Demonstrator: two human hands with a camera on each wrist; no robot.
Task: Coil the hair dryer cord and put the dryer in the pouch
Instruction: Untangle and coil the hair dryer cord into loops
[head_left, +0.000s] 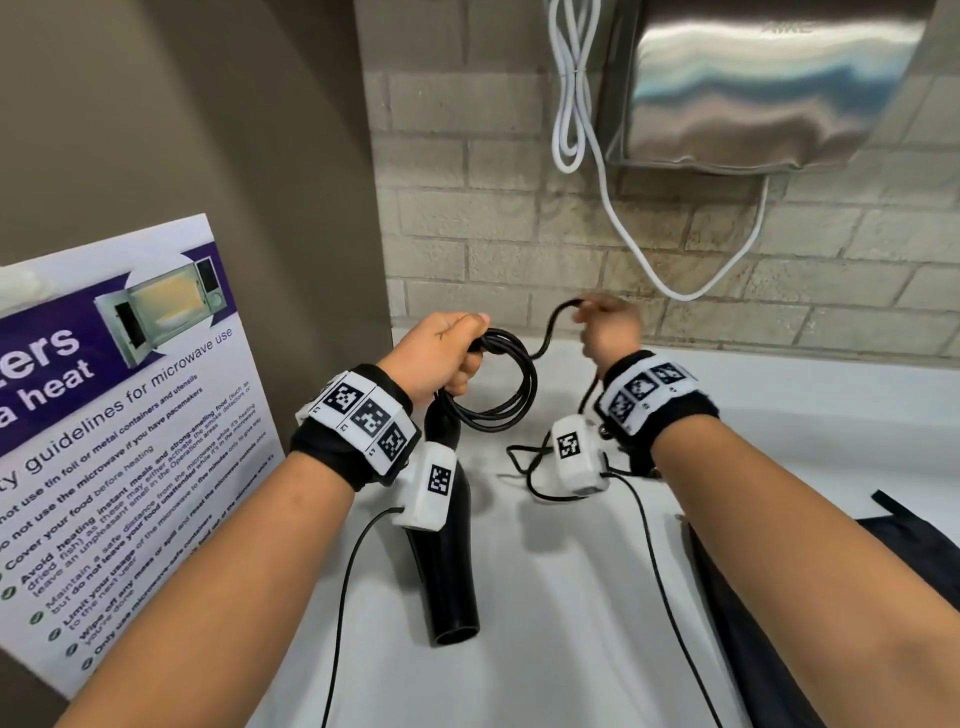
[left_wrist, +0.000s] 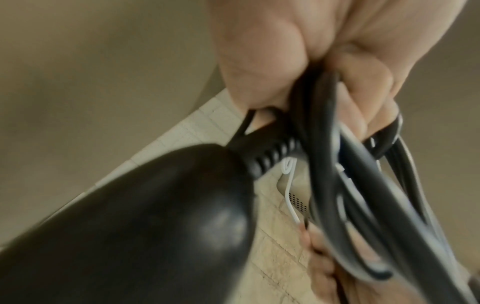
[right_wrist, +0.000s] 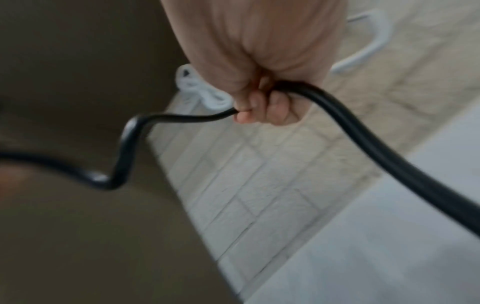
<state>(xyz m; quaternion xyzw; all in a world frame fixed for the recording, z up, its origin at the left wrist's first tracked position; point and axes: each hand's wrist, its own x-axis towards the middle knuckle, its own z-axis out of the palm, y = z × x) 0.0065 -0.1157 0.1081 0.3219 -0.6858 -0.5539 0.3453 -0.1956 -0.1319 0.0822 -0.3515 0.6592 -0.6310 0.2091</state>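
Observation:
A black hair dryer (head_left: 448, 561) hangs nozzle-down below my left hand (head_left: 445, 353). That hand grips several loops of the black cord (head_left: 511, 387) gathered into a coil. In the left wrist view the dryer body (left_wrist: 145, 222) and its ribbed strain relief fill the lower left, with the cord loops (left_wrist: 345, 185) running through my left hand (left_wrist: 298, 67). My right hand (head_left: 609, 325) pinches the cord (right_wrist: 363, 135) farther along, a little to the right near the wall. The right hand (right_wrist: 262, 67) closes around it. A black pouch (head_left: 810, 613) lies under my right forearm.
The white counter (head_left: 571, 597) runs to a brick wall (head_left: 467, 218). A steel hand dryer (head_left: 769, 88) hangs on the wall with a white cable (head_left: 613, 208) looped beneath. A microwave guideline poster (head_left: 114, 426) leans at the left. Thin black wrist-camera wires (head_left: 654, 571) trail over the counter.

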